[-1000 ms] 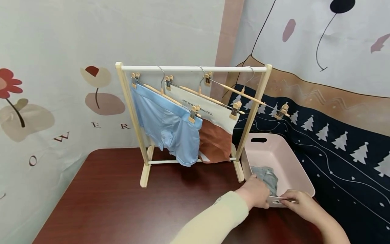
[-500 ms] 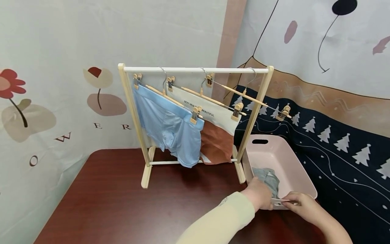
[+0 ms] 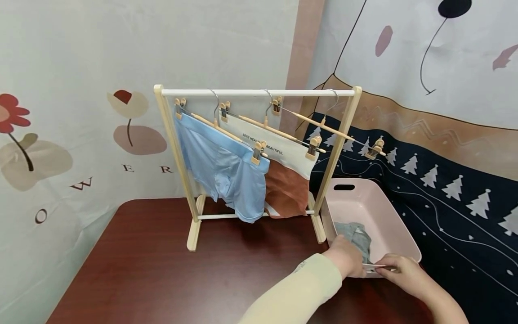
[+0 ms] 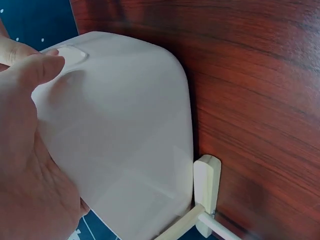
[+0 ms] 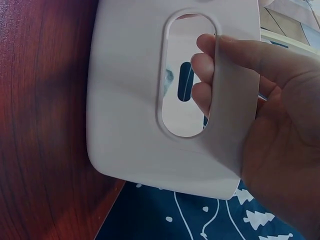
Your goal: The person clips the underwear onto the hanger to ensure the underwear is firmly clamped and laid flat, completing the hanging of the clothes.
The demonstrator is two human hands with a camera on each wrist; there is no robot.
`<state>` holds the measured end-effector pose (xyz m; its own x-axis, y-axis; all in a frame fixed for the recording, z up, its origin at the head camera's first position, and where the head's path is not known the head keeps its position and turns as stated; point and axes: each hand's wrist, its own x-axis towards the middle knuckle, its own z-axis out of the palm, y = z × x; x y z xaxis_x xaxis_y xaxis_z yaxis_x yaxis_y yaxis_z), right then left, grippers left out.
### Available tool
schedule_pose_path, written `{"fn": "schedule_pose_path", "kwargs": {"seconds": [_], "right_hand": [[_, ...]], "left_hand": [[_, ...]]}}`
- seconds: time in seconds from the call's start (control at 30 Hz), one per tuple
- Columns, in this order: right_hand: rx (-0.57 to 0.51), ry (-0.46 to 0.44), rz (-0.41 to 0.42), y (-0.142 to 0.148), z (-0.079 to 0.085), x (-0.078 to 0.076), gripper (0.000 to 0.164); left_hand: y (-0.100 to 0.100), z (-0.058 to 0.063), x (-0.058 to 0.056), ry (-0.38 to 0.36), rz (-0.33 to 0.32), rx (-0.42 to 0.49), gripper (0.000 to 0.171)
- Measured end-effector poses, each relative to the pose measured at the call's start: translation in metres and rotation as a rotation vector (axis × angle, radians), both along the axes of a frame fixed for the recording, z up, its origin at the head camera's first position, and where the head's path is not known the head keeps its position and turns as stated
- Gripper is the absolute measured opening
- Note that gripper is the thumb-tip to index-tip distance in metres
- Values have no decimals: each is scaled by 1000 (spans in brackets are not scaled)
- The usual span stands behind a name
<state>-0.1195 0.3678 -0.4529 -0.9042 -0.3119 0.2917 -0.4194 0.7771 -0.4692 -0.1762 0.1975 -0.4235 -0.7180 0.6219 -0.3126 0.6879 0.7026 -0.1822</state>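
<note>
A pale pink plastic bin with slotted end handles stands at the table's right side. Inside, along its left wall, lies a crumpled grey garment. My left hand grips the near rim at its left part; in the left wrist view its thumb lies along the outer wall, and the other fingers are mostly hidden. Right beside it, my right hand holds the near handle, with fingertips curled through the slot and the thumb over the outside.
A small wooden rack stands left of the bin, one foot beside its wall. Blue shorts and white-and-brown shorts hang on clip hangers. A bare hanger juts over the bin. Printed cloth backs the right side.
My left hand has shifted slightly right along the near rim, toward the right hand. The right hand keeps its hold on the handle. The head view has swayed a little.
</note>
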Motion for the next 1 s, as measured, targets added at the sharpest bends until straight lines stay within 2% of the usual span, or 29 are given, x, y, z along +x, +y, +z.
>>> {"fn": "schedule_pose_path", "kwargs": {"seconds": [0.1,0.2,0.27,0.33,0.47,0.53,0.67,0.73,0.8,0.87,0.93,0.97,1.0], "right_hand": [[2,0,-9,-1,0,0,10],[14,8,-28,-1,-1,1,12],[25,8,-33,-1,0,0,12],[29,18,-35,-1,-1,0,13],[23,21,-39,-1,-1,0,13],[14,32,-37,-1,-2,0,14],[13,47,-41,-1,-3,0,15],[15,58,-45,-2,-3,0,15],[18,65,-48,-2,-3,0,15],[17,64,-48,-2,-3,0,15],[19,60,-48,-2,-3,0,15],[20,60,-48,-2,-3,0,15],[23,59,-45,-2,-2,-1,15]], "left_hand": [[-1,-3,0,1,-5,26,37],[-5,-9,-4,11,-45,129,40],[-8,-12,-8,27,-80,224,45],[-12,-13,-12,37,-114,360,46],[-20,-14,-18,49,-128,629,42],[-23,-15,-20,101,-131,714,37],[-27,-19,-22,239,-146,768,15],[-28,-21,-24,270,-141,797,10],[-28,-22,-25,282,-131,811,11],[-27,-23,-25,312,-133,767,14],[-25,-23,-24,330,-149,689,8],[-24,-24,-22,322,-154,646,5],[-23,-24,-21,312,-159,606,11]]}}
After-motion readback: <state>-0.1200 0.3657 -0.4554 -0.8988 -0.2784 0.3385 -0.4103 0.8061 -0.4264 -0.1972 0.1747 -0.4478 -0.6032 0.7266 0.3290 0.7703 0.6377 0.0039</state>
